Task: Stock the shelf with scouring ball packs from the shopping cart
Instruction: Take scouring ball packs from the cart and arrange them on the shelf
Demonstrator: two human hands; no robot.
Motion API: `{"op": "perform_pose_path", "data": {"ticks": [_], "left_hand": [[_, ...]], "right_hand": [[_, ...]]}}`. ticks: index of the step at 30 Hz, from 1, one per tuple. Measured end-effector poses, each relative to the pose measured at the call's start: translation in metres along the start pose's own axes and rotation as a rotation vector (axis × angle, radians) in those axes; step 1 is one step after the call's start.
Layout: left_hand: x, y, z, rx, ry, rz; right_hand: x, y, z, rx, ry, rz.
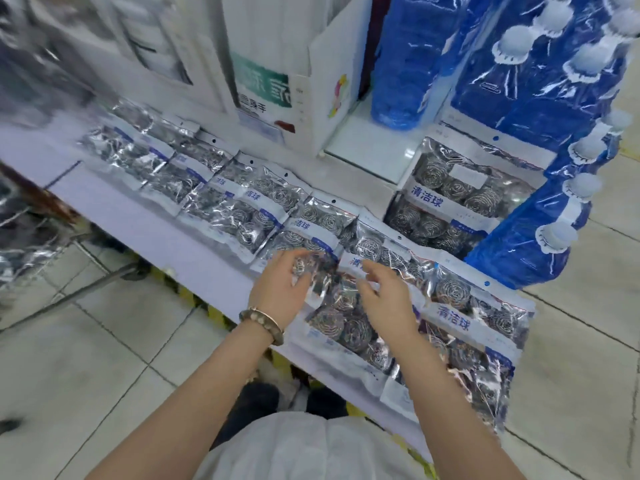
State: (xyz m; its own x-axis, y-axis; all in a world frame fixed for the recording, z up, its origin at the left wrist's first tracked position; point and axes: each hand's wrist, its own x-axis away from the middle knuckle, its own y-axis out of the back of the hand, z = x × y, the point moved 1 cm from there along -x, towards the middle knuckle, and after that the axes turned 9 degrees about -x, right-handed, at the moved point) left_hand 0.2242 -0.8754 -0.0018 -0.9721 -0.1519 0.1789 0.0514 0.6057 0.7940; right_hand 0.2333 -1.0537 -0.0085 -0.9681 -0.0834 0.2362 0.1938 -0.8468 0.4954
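Note:
Several scouring ball packs, clear bags of steel-wool balls with blue-and-white labels, lie in overlapping rows along the low white shelf [138,226]. My left hand [282,285], a bracelet on its wrist, hovers with fingers spread over one pack [341,318] near the shelf's front. My right hand [386,299] is beside it, fingers apart, just above the same pack and a neighbouring pack [453,317]. Neither hand grips anything. More packs [460,199] are stacked further back. At the far left, the cart [24,251] shows blurred shiny packs.
Blue shrink-wrapped bottle packs [540,143] stand at the right end of the shelf. White cartons [263,71] stand behind the rows. Yellow-black tape edges the shelf base above the tiled floor [86,358]. My shoes are visible below.

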Motion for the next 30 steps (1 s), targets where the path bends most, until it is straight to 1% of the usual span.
{"op": "perform_pose_path", "data": {"ticks": [5, 8, 12, 18, 24, 30], "left_hand": [[0.014, 0.061, 0.072, 0.046, 0.16, -0.129], [0.028, 0.097, 0.124, 0.128, 0.286, -0.223], [0.05, 0.151, 0.196, 0.117, 0.374, -0.322], [0.089, 0.226, 0.297, 0.128, 0.557, -0.448], [0.115, 0.276, 0.379, 0.155, 0.726, -0.545], [0.113, 0.31, 0.439, 0.204, 0.857, -0.622]], "right_hand": [[-0.017, -0.064, 0.063, 0.065, 0.153, 0.148], [-0.023, -0.114, 0.1, 0.079, 0.216, 0.23], [-0.028, -0.195, 0.147, 0.104, 0.278, 0.343], [-0.018, -0.324, 0.22, 0.077, 0.368, 0.494], [-0.011, -0.418, 0.275, 0.136, 0.487, 0.622], [-0.032, -0.484, 0.309, 0.175, 0.502, 0.699]]}}
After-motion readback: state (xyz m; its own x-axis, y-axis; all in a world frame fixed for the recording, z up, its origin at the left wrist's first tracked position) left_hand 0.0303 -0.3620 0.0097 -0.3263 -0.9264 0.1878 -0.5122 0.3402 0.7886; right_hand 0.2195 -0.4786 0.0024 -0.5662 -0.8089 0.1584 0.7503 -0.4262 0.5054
